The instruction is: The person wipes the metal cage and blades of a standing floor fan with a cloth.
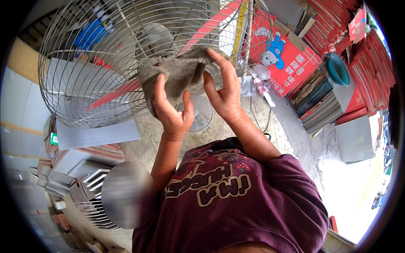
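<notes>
A large round wire fan guard (90, 55) fills the upper left, with red fan blades (120, 93) showing through it. In front of its wires hangs a grey-brown rag (175, 71), rumpled and dirty-looking. My left hand (171, 118) has hold of the rag's lower left part, index finger and thumb pointing up. My right hand (225, 88) grips its right end, index finger curled over the top edge and thumb just below. The remaining fingers are partly hidden. Behind the wires sits the fan's grey hub (155, 38).
Below the guard stands the round fan base (198, 113) on the concrete floor. A red carton (291, 61), stacks of red flattened boxes (363, 71) and a teal basin (338, 69) are to the right. A pale sheet (99, 134) and a blurred grey disc (125, 195) are at left.
</notes>
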Demonstrator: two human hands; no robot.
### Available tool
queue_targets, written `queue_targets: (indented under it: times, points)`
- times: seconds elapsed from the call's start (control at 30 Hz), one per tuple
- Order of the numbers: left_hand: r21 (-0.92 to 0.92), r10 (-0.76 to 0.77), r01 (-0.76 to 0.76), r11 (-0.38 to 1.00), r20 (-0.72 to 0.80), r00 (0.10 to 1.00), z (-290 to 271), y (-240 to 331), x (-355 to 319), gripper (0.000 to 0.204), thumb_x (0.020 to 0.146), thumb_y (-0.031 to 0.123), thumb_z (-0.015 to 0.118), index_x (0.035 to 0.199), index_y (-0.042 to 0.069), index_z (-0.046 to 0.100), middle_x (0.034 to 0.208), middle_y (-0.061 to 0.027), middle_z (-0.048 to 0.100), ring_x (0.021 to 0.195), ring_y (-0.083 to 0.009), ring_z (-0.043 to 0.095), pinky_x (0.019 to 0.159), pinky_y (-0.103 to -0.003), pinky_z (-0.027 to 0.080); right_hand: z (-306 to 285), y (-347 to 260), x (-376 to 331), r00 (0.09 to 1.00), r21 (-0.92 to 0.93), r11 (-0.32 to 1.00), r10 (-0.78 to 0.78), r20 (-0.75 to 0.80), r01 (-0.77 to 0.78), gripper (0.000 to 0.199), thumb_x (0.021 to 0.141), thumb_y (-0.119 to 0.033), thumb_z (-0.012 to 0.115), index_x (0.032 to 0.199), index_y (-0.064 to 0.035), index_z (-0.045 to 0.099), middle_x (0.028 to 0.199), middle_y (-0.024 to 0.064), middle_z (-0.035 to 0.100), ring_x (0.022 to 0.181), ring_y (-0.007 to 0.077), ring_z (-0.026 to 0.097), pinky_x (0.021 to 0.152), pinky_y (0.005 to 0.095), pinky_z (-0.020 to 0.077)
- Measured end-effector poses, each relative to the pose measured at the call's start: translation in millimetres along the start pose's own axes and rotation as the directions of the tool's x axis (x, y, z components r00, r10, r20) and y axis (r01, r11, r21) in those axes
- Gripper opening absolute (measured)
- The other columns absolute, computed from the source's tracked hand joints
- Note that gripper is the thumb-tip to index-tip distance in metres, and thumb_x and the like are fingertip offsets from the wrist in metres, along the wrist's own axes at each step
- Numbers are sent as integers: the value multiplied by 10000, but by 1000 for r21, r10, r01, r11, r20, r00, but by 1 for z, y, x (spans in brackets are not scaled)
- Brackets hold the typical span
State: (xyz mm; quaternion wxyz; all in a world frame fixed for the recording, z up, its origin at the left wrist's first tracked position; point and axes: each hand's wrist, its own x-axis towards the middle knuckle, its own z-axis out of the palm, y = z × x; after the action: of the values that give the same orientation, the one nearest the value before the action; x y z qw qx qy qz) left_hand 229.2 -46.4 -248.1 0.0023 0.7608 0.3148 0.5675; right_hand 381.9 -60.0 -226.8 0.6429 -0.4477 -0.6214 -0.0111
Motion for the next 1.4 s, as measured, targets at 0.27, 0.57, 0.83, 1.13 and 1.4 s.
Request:
queue_targets:
  times: [0.27, 0.57, 0.83, 1.13, 1.4]
  points:
    - [-29, 35, -35, 999, -3, 999, 9, 10, 11, 746, 829, 22, 629, 1419, -91, 186, 1434, -266, 273, 1332, -394, 335, 1112, -477, 275, -17, -10, 9, 997, -51, 997, -52, -56, 50, 545, 738, 50, 610, 1272, -20, 530, 1175, 149, 614, 1020, 327, 600, 864, 379, 459]
    - [-38, 96, -99, 994, -65, 993, 18, 22, 34, 715, 822, 45, 652, 1392, -109, 249, 1387, -267, 366, 1251, -367, 450, 1069, -412, 366, -9, -1, 18, 995, 24, 998, -54, -85, 56, 557, 731, 49, 597, 1276, -41, 522, 1117, 159, 606, 963, 339, 579, 854, 396, 453]
    - [-71, 63, -54, 996, 132, 989, 34, 20, 17, 742, 824, 4, 631, 1416, -100, 195, 1429, -279, 310, 1343, -398, 333, 1120, -467, 275, -24, 30, -1, 936, 253, 931, 310, -165, -264, 510, 811, 67, 559, 1310, -15, 496, 1255, 138, 569, 1163, 257, 549, 976, 330, 427]
    - [-109, 161, -160, 981, -2, 987, 33, 37, 51, 766, 836, 37, 621, 1429, -61, 147, 1438, -266, 245, 1322, -397, 338, 1100, -502, 278, -46, -9, 56, 977, -62, 979, -201, -77, 197, 534, 722, 73, 578, 1248, -12, 550, 1095, 150, 612, 954, 310, 587, 834, 381, 450]
    - [-34, 172, -171, 985, 17, 985, 40, 32, 48, 756, 836, 54, 627, 1420, -86, 168, 1431, -274, 257, 1326, -405, 332, 1102, -503, 284, -37, 26, 36, 988, -163, 981, -121, -101, 104, 599, 731, 35, 588, 1319, -18, 491, 1050, 150, 596, 903, 325, 556, 827, 391, 425]
